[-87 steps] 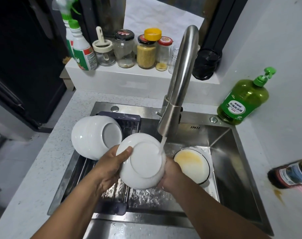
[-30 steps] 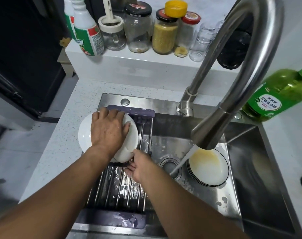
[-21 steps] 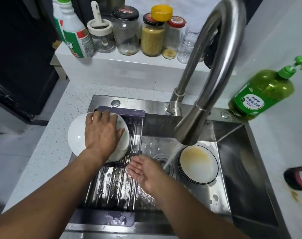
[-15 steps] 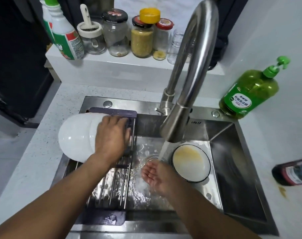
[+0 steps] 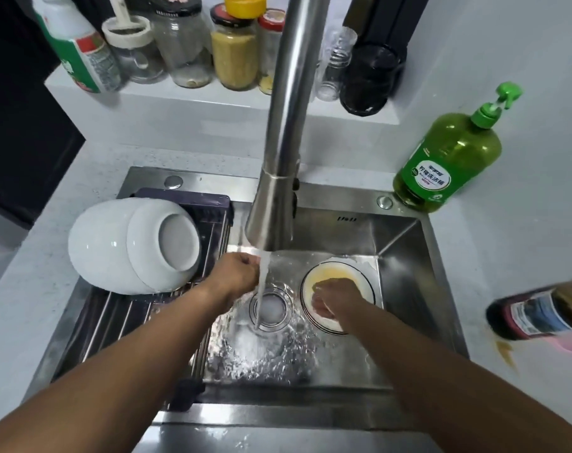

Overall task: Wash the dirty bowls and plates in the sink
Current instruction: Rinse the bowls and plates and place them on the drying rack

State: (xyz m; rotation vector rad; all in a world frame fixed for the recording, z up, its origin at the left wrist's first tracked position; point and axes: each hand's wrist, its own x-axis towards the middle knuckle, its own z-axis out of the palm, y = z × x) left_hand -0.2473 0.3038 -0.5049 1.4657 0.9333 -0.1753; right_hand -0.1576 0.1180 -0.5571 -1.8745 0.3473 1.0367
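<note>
White speckled counter surrounds a steel sink (image 5: 405, 250); tap (image 5: 278, 178) running, stream lands at the drain (image 5: 270, 308). Roll-up rack (image 5: 121, 315) spans the sink's left side, carrying two white bowls (image 5: 130, 246) nested on their sides, bases facing right, apparently clean. Green soap bottle (image 5: 448, 165) sits at the back right corner.

Remaining dirty item: a plate stack (image 5: 340, 276) on the sink floor right of the drain, top one smeared yellow, dark rim line.

Right hand (image 5: 337, 297) lies on the plate, fingers bent over its near-left edge; whether it has closed on the rim cannot be told. Left hand (image 5: 237, 273) is beside the stream, fingers loosely curled, holding nothing.

Handling judgement: glazed ceramic, stiff, moderately heavy, brittle against steel. Wet and greasy, so slippery. Best taken at the rim, thumb inside and fingers under, second hand supporting the opposite edge.
</note>
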